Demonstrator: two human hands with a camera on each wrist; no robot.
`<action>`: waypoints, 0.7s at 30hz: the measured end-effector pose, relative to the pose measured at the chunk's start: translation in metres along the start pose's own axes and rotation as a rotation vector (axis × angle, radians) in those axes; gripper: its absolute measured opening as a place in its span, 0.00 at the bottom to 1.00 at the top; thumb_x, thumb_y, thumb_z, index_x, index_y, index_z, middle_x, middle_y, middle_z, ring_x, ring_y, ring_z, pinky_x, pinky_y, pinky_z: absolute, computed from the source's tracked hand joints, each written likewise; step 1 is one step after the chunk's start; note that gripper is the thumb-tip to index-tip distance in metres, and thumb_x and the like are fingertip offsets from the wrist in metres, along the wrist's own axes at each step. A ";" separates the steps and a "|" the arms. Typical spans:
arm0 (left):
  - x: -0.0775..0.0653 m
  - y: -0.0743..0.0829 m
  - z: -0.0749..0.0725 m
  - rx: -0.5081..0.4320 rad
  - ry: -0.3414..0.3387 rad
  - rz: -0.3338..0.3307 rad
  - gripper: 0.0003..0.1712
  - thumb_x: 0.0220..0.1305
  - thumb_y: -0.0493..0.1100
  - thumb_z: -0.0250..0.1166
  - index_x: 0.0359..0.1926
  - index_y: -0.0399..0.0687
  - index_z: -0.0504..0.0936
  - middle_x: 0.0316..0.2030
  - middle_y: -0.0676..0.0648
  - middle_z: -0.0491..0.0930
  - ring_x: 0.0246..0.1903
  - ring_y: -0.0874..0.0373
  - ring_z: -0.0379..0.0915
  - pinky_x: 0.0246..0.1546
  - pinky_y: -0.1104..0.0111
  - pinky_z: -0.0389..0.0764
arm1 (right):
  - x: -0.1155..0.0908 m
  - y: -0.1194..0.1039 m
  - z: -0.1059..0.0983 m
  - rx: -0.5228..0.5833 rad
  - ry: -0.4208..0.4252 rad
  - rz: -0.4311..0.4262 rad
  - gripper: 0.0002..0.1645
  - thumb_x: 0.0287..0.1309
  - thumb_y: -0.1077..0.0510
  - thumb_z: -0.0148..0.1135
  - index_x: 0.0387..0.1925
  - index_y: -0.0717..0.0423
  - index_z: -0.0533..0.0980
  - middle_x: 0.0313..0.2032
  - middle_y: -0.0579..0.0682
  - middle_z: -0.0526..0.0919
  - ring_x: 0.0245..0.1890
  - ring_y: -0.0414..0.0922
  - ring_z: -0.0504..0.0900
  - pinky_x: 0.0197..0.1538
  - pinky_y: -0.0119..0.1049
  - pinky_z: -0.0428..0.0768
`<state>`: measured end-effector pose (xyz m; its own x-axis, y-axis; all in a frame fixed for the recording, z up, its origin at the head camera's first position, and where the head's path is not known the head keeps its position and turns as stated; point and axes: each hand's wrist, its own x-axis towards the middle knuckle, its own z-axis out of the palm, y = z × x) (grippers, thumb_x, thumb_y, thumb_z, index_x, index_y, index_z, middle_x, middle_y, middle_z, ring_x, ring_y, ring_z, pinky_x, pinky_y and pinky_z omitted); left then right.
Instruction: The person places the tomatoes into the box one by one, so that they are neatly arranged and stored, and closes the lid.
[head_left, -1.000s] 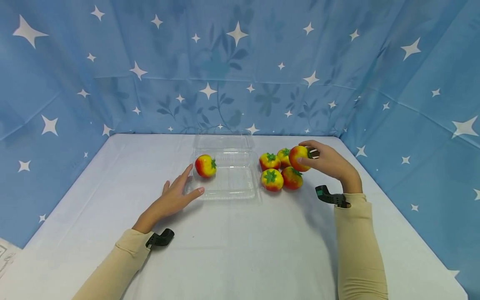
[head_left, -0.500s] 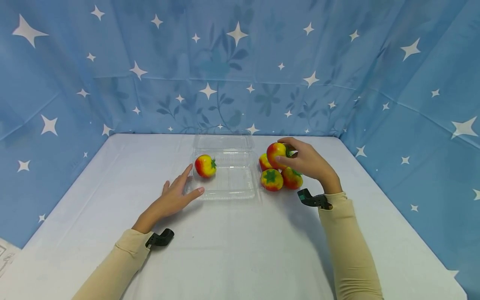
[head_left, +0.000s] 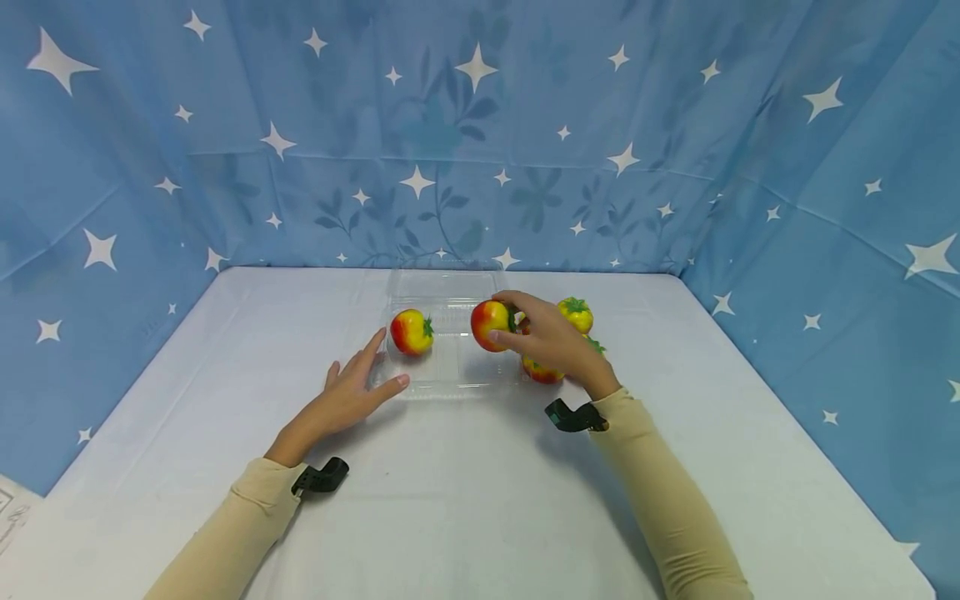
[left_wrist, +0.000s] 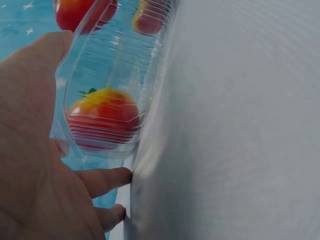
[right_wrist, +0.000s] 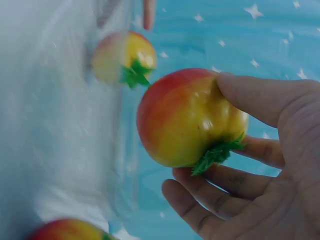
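Observation:
My right hand (head_left: 558, 343) grips a shiny red-and-yellow tomato (head_left: 489, 326) with a green leafy top, holding it over the right part of a clear plastic box (head_left: 450, 390). In the right wrist view, thumb and fingers close around the held tomato (right_wrist: 180, 120). Another tomato (head_left: 409, 332) lies on its side in the box's left part. At the box's left side rests my left hand (head_left: 347, 402), fingers spread and relaxed. The left wrist view has its thumb and fingers (left_wrist: 102, 181) beside the clear wall, a tomato (left_wrist: 105, 117) showing through it.
The box's clear lid (head_left: 448, 284) stands folded back behind it. Several more tomatoes, including one at the back (head_left: 576, 316) and one in front (head_left: 543, 372), sit right of the box, partly hidden by my right hand. A starry blue curtain (head_left: 480, 125) borders the white table (head_left: 450, 517).
My right hand has carried the tomato leftward, from above the group on the right to over the box. My left hand and the tomato in the box have stayed put.

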<state>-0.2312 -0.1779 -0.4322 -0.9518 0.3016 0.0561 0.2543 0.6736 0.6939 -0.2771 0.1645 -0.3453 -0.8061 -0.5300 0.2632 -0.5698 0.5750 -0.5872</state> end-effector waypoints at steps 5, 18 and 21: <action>0.001 0.000 0.000 0.002 -0.001 -0.006 0.57 0.76 0.68 0.59 0.88 0.49 0.41 0.78 0.31 0.63 0.81 0.34 0.47 0.74 0.30 0.26 | 0.007 -0.008 0.026 -0.008 -0.022 -0.041 0.37 0.71 0.51 0.70 0.75 0.61 0.71 0.68 0.57 0.78 0.60 0.53 0.78 0.60 0.49 0.83; 0.000 -0.002 0.001 -0.016 0.010 0.009 0.60 0.73 0.73 0.59 0.88 0.48 0.42 0.77 0.30 0.64 0.79 0.33 0.50 0.73 0.28 0.27 | 0.033 -0.032 0.082 0.111 -0.104 -0.001 0.36 0.71 0.50 0.71 0.74 0.60 0.72 0.67 0.59 0.76 0.63 0.54 0.78 0.60 0.44 0.84; 0.000 -0.002 -0.001 -0.004 0.009 0.006 0.59 0.74 0.72 0.59 0.88 0.48 0.41 0.77 0.30 0.63 0.80 0.33 0.50 0.73 0.28 0.26 | 0.037 -0.034 0.092 0.118 -0.113 0.009 0.35 0.71 0.52 0.71 0.72 0.60 0.73 0.63 0.60 0.75 0.59 0.53 0.79 0.59 0.42 0.84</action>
<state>-0.2315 -0.1798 -0.4325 -0.9516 0.2999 0.0666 0.2596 0.6687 0.6967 -0.2724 0.0682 -0.3859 -0.7844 -0.5954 0.1738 -0.5345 0.5067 -0.6765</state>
